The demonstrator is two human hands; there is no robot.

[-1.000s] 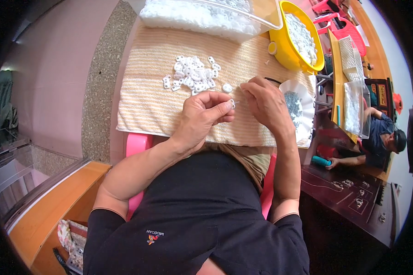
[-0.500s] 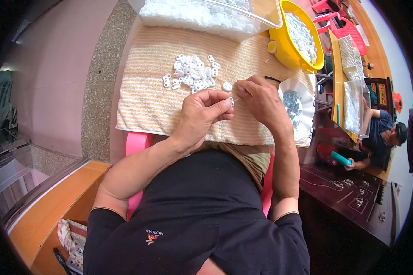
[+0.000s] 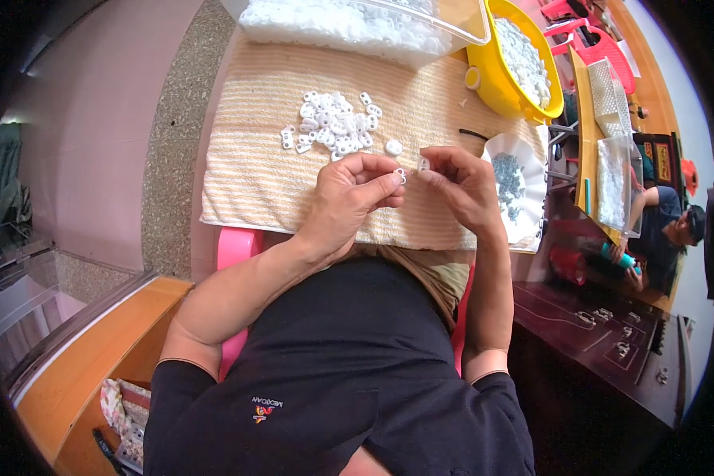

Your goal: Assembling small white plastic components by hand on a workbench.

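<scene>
Between the thumb and forefinger of my left hand (image 3: 355, 190) is a small white piece with rounded loops (image 3: 401, 176); its lower part is hidden by the fingers. My right hand (image 3: 466, 186), just to the right, pinches a small flat white plastic piece with holes (image 3: 424, 164). The two pieces are a short gap apart. Beyond my hands a single white rounded piece (image 3: 393, 147) lies on the striped towel (image 3: 254, 182). To its left is a loose pile of white two-holed plastic pieces (image 3: 337, 123).
A clear bin of white pieces (image 3: 349, 32) stands at the back, a yellow basin (image 3: 484, 59) at back right. Right of my hand, a white fluted dish (image 3: 523, 151) holds small grey parts, beside a thin black stick (image 3: 474, 134). Another person (image 3: 662, 218) works far right.
My right hand has turned and drawn slightly right, and a flat white piece now shows in its fingers. My left hand stays in place. The co-worker's hands have come together around a teal object.
</scene>
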